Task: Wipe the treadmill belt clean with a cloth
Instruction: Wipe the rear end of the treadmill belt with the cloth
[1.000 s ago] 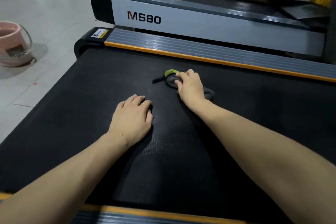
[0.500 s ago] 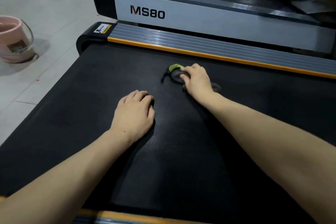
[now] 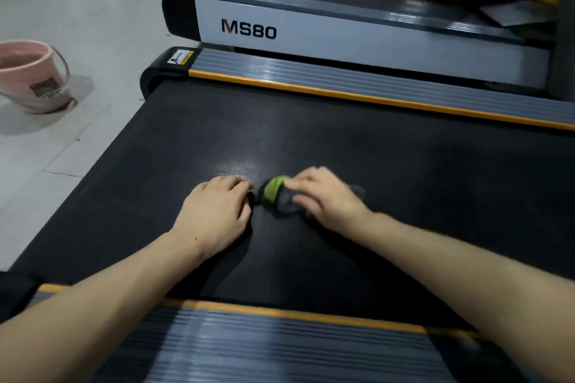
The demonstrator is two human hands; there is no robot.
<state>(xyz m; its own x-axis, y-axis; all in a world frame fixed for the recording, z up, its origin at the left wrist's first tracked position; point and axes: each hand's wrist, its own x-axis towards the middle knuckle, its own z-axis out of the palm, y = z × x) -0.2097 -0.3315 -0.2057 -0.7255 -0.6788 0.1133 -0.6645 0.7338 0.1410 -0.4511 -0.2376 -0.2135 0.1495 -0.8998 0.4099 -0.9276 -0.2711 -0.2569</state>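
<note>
Bare forearms, apparently no sleeves

Pale tiled floor (image 3: 77,3) holds a pink bucket (image 3: 29,76); a neighbouring grey treadmill (image 3: 342,31) reads MS80.

Three treadmills (image 3: 342,34), two hands (image 3: 214,214), one cloth (image 3: 278,196) and one pink bucket (image 3: 31,74).

"MS80" on neighbouring treadmill's side panel (image 3: 342,37).
</note>
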